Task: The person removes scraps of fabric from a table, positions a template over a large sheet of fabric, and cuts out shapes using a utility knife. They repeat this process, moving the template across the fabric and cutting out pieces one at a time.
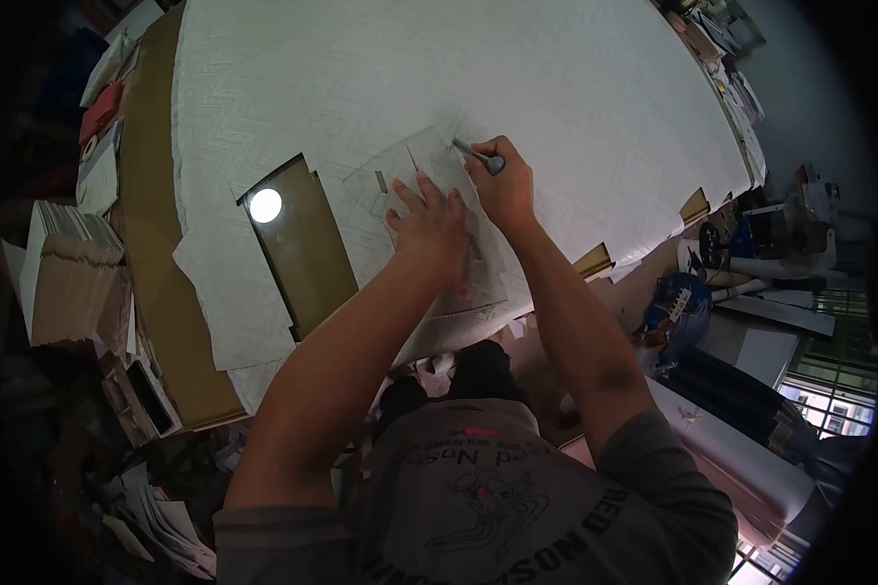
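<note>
My left hand (429, 226) lies flat, fingers spread, on a clear plastic template (415, 185) that rests on a large sheet of white textured fabric (439, 68). My right hand (502, 180) grips a grey pen-like tool (475, 154), its tip touching the fabric at the template's upper right edge. The template shows a few slots and notches. Part of it is hidden under both hands.
The fabric covers a brown table (151, 175); a cut-out (302, 244) in the fabric exposes the tabletop with a lamp's reflection. Stacks of paper and card (68, 273) crowd the left side. Clutter and machines (751, 234) stand at the right.
</note>
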Motion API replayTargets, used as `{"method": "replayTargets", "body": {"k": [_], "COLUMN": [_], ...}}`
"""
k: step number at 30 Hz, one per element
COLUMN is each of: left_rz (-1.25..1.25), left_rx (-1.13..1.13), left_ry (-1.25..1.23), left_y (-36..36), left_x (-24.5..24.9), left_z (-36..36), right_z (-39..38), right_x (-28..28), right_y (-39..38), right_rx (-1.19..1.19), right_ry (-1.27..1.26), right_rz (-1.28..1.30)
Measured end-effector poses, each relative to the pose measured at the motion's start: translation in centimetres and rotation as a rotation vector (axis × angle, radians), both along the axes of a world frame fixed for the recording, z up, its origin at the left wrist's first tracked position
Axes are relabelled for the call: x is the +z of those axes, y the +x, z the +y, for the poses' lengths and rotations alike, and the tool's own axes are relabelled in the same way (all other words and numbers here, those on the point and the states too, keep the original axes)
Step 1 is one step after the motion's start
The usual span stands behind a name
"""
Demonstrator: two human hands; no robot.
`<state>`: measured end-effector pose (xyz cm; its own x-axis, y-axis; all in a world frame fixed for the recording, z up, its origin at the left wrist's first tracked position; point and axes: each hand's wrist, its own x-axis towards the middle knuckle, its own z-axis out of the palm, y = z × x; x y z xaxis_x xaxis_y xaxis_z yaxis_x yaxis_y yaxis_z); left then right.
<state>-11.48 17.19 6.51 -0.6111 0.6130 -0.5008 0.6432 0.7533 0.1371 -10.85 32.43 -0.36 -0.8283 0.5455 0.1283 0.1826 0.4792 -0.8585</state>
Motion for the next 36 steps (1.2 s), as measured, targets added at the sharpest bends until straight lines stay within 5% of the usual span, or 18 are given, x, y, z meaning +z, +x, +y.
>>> {"method": "replayTargets", "body": {"k": [8, 16, 36], "left_rz": [0.085, 0.037, 0.088], "left_rx": [-0.015, 0.029, -0.001], "left_ry": [0.044, -0.016, -0.075], "left_y": [0.2, 0.2, 0.3], "left_x": [-1.3, -1.0, -0.6], "left_z": [-0.2, 0.5, 1.2], "right_z": [5.0, 11.3, 12.8], "right_x": [-1.0, 5.1, 1.6], "right_y": [-1.4, -10.6, -10.0], "right_rx": [0.229, 1.088, 1.080], "right_ry": [-0.194, 0.064, -0.070], "right_rz": [0.024, -0.209, -0.143]}}
